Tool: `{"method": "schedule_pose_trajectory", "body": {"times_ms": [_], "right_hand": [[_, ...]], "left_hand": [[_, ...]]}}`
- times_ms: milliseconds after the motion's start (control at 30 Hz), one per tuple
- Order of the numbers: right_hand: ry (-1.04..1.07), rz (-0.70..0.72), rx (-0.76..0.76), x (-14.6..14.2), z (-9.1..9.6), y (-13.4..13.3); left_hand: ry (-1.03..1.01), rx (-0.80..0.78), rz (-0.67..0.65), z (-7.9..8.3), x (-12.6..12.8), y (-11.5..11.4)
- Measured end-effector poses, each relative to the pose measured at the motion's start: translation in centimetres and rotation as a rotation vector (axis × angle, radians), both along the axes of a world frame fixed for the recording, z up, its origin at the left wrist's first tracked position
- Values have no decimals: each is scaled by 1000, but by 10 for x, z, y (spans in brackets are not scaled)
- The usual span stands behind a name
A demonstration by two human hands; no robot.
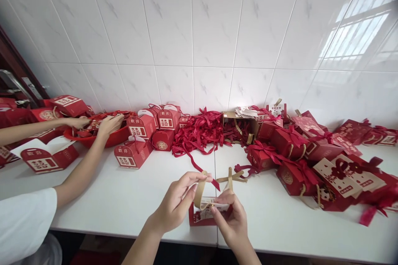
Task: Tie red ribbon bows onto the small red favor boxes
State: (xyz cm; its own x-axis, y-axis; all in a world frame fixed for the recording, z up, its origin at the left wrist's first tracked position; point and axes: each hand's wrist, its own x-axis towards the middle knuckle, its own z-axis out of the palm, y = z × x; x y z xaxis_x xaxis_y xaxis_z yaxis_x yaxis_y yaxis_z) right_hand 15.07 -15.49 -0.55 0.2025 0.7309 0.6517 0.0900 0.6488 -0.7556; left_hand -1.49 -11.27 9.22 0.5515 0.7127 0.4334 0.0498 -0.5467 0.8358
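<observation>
A looped tan strap (200, 192) hangs between my two hands at the table's front edge. My left hand (177, 203) pinches the top of the loop, and a dark red ribbon end (215, 184) shows beside its fingertips. At the loop's lower end, my right hand (230, 217) has thumb and fingers closed on the strap, where a small gold-coloured fastener shows. Directly below lies a small red box or card with white print (202, 215), partly hidden by my hands. More tan straps (233, 177) lie crossed just beyond my right hand.
A heap of red ribbons (200, 130) and an open carton (228, 122) stand by the tiled wall. Finished-looking red boxes with bows (292, 140) crowd the right. At left, a co-worker's hands (108, 126) reach into a red basin (116, 136), near an open red box (46, 157).
</observation>
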Motion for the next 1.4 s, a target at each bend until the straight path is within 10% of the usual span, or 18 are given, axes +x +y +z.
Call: {"method": "schedule_pose_trajectory", "body": {"times_ms": [1400], "right_hand": [[-11,12,-12,2,1,-6]], "left_hand": [[48,-245,174,-20,22,-26]]}}
